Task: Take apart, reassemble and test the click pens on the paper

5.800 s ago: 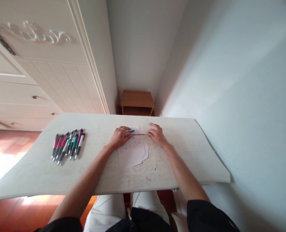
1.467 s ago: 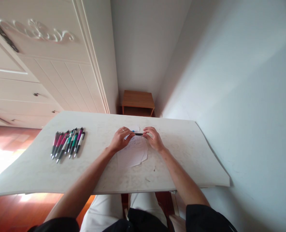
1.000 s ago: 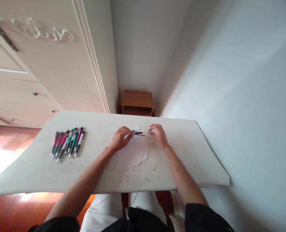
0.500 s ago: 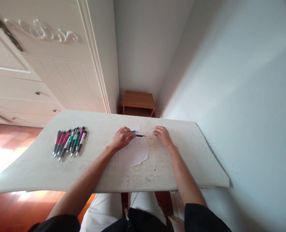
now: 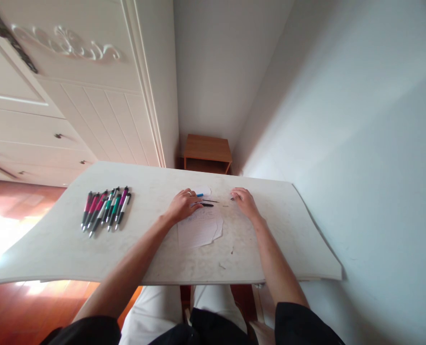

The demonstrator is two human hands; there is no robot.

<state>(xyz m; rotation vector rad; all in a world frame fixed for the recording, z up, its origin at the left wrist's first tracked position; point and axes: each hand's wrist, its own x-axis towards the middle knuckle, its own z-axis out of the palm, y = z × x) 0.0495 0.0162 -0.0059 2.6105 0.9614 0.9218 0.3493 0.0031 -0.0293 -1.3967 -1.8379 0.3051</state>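
Note:
My left hand [image 5: 182, 207] rests at the top left corner of a torn sheet of paper [image 5: 200, 229], its fingers closed on a blue and black pen part [image 5: 205, 204]. A thin dark refill [image 5: 210, 201] lies just beyond it on the table. My right hand [image 5: 245, 203] sits to the right of the paper with its fingers curled down on the white table [image 5: 162, 268], pinching a small dark piece I cannot make out. The two hands are apart.
A row of several pens [image 5: 107, 209] in pink, green, purple and white lies at the table's left. A cream wardrobe [image 5: 72, 96] stands to the left, a small wooden stand [image 5: 207, 152] beyond the table, and a plain wall on the right.
The hands were together on the pen 1.5 s ago. My right hand has since pulled away to the right, and the left keeps the pen part over the paper.

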